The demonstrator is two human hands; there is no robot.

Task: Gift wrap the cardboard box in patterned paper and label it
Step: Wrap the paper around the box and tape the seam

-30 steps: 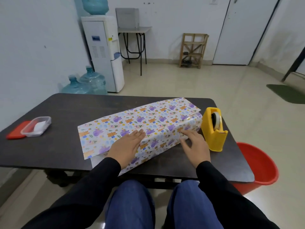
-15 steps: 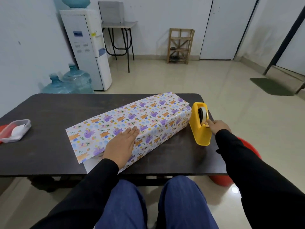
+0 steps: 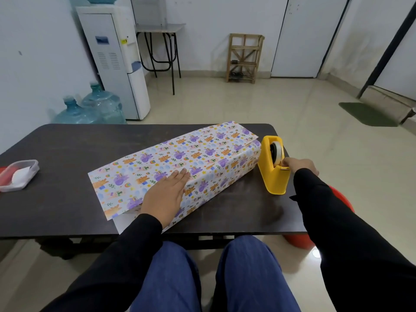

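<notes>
The cardboard box lay hidden under the patterned paper (image 3: 202, 158), set slantwise from the table's (image 3: 67, 149) near edge toward its far right corner. The left hand (image 3: 165, 194) pressed flat with straight fingers on the overlapped seam. The right hand (image 3: 299, 165), by the right edge, curled its fingers at the cutter of the yellow tape dispenser (image 3: 273, 179), apparently pinching the tape (image 3: 279, 152). The step looked like fetching tape to fix the seam, so the next move would call for drawing out a strip, tearing it cleanly and keeping the paper taut.
</notes>
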